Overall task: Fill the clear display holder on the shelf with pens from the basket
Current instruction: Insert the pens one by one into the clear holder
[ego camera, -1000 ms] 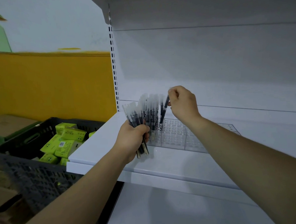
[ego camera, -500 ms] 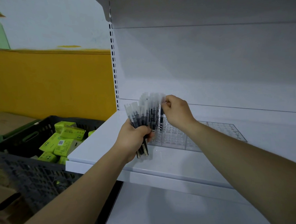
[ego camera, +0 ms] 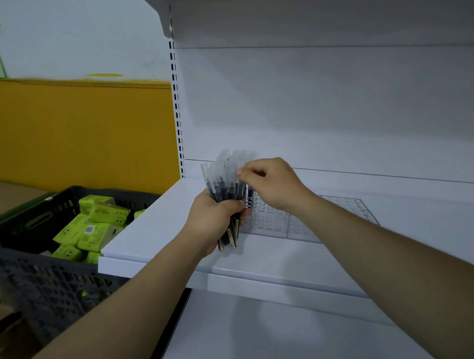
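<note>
We see 2 bare arms that reach over a white shelf (ego camera: 156, 227). The left hand (ego camera: 214, 221) is wrapped around a bundle of pens (ego camera: 225, 180); its grip is closed on the lower part of the bundle, so the clear caps fan out above the fist and the dark ends with labels stick out below it, just over the shelf surface. The right hand (ego camera: 274, 184) comes to the top of the same bundle from the right side. Its fingertips (ego camera: 242, 173) are pressed together in a narrow pinch at the caps of the pens, and it looks like they hold 1 cap, but we cannot tell which pen it is, because the caps are transparent and blurred. The clear display holder (ego camera: 301, 220) lies flat on the shelf, just behind and to the right of the 2 hands; its top is a grid of small holes, and the right forearm passes over part of it. At the near left corner of the holder, behind the bundle, we see something dark that can be a pen already standing in a hole, but we are not sure. To the left of the shelf, lower, there is a dark plastic basket (ego camera: 43, 277) with yellow-green boxes (ego camera: 93, 228) inside. Behind the basket there is a yellow wall (ego camera: 77, 132).
</note>
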The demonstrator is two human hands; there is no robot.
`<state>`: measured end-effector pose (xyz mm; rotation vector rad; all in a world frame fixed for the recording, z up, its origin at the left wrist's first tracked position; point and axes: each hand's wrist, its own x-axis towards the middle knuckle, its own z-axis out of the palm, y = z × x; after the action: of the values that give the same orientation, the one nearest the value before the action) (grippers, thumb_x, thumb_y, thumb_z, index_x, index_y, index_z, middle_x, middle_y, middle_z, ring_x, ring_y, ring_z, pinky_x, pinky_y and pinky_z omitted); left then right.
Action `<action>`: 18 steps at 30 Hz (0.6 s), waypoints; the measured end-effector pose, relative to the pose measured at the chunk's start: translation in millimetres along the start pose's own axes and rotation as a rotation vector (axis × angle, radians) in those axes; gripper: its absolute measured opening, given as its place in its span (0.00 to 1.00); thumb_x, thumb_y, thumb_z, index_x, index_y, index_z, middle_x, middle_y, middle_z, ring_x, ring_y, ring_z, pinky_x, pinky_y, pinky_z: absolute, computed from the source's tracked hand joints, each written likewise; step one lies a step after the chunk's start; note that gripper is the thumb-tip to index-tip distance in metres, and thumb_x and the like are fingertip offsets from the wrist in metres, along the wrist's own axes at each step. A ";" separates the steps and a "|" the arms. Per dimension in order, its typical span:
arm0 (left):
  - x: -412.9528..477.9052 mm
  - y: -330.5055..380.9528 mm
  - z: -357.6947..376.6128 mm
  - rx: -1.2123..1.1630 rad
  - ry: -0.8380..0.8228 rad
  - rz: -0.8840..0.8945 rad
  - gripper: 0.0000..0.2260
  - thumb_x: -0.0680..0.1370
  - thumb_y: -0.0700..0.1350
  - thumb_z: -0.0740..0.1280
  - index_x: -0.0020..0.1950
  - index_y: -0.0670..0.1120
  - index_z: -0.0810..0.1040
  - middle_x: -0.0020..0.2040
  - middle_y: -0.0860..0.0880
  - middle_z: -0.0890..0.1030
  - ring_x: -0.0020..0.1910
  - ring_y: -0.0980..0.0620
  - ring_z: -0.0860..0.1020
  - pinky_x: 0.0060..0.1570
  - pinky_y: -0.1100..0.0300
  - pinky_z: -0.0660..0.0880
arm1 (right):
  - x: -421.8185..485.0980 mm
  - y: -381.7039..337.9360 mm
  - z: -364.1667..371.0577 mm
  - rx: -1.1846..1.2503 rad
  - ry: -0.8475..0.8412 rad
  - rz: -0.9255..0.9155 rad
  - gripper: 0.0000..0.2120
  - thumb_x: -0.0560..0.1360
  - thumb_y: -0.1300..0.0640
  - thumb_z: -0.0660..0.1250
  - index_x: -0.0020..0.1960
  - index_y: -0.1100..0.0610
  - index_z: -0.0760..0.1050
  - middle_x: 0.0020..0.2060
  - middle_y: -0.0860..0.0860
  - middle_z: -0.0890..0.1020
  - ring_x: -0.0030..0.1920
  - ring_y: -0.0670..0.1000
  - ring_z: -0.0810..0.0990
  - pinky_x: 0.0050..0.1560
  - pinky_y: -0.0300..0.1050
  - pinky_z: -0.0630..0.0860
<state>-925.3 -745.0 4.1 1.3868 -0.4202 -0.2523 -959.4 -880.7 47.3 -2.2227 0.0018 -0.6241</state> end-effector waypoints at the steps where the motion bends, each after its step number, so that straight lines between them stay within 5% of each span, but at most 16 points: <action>1: -1.0 1.3 1.5 -0.002 -0.009 0.004 0.09 0.76 0.31 0.65 0.55 0.39 0.77 0.42 0.41 0.81 0.35 0.50 0.82 0.36 0.55 0.78 | -0.4 -0.9 -0.3 -0.001 -0.007 -0.003 0.10 0.77 0.50 0.66 0.42 0.54 0.81 0.28 0.41 0.74 0.30 0.40 0.71 0.38 0.38 0.69; 5: -2.2 4.1 2.3 0.016 0.011 0.040 0.08 0.76 0.32 0.66 0.52 0.41 0.80 0.40 0.45 0.83 0.36 0.49 0.81 0.37 0.54 0.79 | 0.5 -1.7 -3.9 0.052 0.048 0.023 0.09 0.78 0.51 0.65 0.39 0.50 0.77 0.37 0.49 0.81 0.40 0.51 0.82 0.44 0.46 0.77; 7: -0.9 3.4 -0.7 0.018 0.072 0.027 0.08 0.76 0.33 0.66 0.52 0.41 0.81 0.42 0.45 0.84 0.38 0.48 0.81 0.38 0.51 0.81 | 3.9 -1.6 -9.3 0.098 0.138 0.038 0.09 0.79 0.51 0.63 0.41 0.51 0.74 0.40 0.53 0.82 0.40 0.53 0.83 0.40 0.46 0.77; 11: -5.3 4.5 -6.8 -0.032 0.119 -0.027 0.07 0.76 0.31 0.65 0.50 0.40 0.79 0.40 0.44 0.83 0.36 0.48 0.81 0.37 0.55 0.81 | 13.9 2.0 -23.1 0.086 0.342 0.019 0.08 0.81 0.52 0.61 0.43 0.51 0.71 0.40 0.48 0.78 0.41 0.52 0.82 0.38 0.40 0.75; 18: -7.3 5.7 -6.3 0.002 0.089 -0.033 0.09 0.75 0.30 0.61 0.40 0.40 0.77 0.35 0.42 0.79 0.37 0.44 0.76 0.42 0.50 0.77 | 22.5 12.9 -11.1 0.023 0.313 -0.015 0.05 0.81 0.53 0.61 0.48 0.53 0.72 0.38 0.45 0.77 0.44 0.56 0.82 0.48 0.48 0.76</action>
<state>-929.6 -735.4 7.9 1.4021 -0.3242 -0.2166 -941.9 -901.9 54.0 -2.0831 0.1372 -0.9684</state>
